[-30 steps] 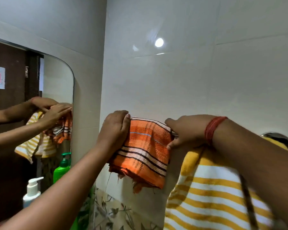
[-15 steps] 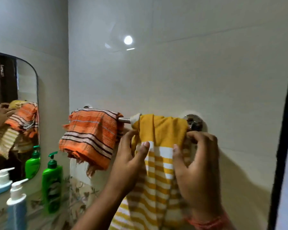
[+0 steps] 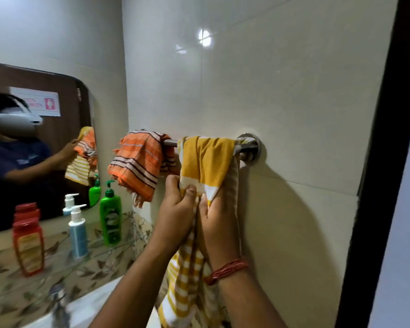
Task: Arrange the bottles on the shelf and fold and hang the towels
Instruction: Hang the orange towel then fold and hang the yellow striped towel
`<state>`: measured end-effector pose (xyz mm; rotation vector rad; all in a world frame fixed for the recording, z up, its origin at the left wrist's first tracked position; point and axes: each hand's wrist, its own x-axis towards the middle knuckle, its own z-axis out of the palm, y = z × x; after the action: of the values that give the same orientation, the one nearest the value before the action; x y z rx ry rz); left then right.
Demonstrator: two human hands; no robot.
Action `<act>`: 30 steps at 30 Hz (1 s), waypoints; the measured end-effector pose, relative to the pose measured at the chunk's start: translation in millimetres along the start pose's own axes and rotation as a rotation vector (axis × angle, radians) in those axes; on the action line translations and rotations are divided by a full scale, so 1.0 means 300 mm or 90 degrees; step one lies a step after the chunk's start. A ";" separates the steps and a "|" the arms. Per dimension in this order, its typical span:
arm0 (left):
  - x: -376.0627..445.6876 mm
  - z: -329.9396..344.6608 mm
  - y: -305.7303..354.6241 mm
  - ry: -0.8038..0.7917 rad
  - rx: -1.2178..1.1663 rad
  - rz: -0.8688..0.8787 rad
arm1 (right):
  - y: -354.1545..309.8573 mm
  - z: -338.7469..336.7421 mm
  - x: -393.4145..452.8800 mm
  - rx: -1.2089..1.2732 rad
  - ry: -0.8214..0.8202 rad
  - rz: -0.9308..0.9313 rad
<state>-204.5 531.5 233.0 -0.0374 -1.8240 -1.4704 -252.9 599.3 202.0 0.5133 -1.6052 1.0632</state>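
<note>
Towel rail (image 3: 170, 143) carries orange towel (image 3: 137, 166), yellow towel (image 3: 206, 162); shelf (image 3: 57, 259) carries bottles.

I am making out no legible words anywhere. A white sign (image 3: 34, 104) with a pink pictogram square is showing in the mirror (image 3: 40, 143), its lettering too blurred to read. The labels on the green pump bottle (image 3: 110, 215) and the red bottle (image 3: 28, 242) are blurring out too.

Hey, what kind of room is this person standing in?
Most likely a bathroom. A wall-mounted towel bar on glossy tile carries an orange striped towel and a yellow striped towel, a mirror hangs on the adjoining wall, and pump bottles such as the green one stand on the shelf below it.
</note>
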 end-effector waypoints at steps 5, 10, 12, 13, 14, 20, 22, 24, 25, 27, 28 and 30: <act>-0.105 -0.007 -0.016 0.002 0.047 0.019 | -0.012 -0.061 -0.040 -0.015 -0.052 0.051; -0.177 0.021 -0.044 0.033 0.094 0.020 | 0.013 -0.136 -0.137 -0.044 -0.158 0.077; -0.191 0.039 -0.062 0.063 0.141 0.049 | 0.036 -0.159 -0.178 -0.163 -0.181 0.033; -0.199 0.049 -0.073 0.068 0.171 0.057 | 0.046 -0.166 -0.192 -0.190 -0.178 0.027; -0.209 0.060 -0.082 0.064 0.200 0.058 | 0.055 -0.171 -0.198 -0.190 -0.169 0.034; -0.236 0.069 -0.112 0.020 0.197 0.097 | 0.046 -0.193 -0.099 0.046 -0.147 0.089; -0.249 0.076 -0.131 -0.031 0.170 0.092 | 0.024 -0.169 -0.052 0.157 -0.207 0.174; -0.277 0.084 -0.138 -0.063 0.129 0.065 | 0.004 -0.136 -0.014 0.077 -0.264 0.178; -0.288 0.087 -0.140 -0.068 0.107 0.050 | 0.000 -0.124 -0.003 0.015 -0.275 0.154; -0.304 0.079 -0.152 -0.075 0.075 0.035 | -0.008 -0.126 -0.002 -0.060 -0.301 0.121; -0.312 0.069 -0.159 -0.082 0.055 0.026 | -0.009 -0.135 -0.015 -0.082 -0.301 0.098; -0.319 0.038 -0.172 -0.062 -0.005 -0.024 | -0.009 -0.152 -0.046 -0.131 -0.274 0.067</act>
<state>-168.2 564.9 135.4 -0.0797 -1.9059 -1.5263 -221.9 633.5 190.6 0.5472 -2.1153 0.8880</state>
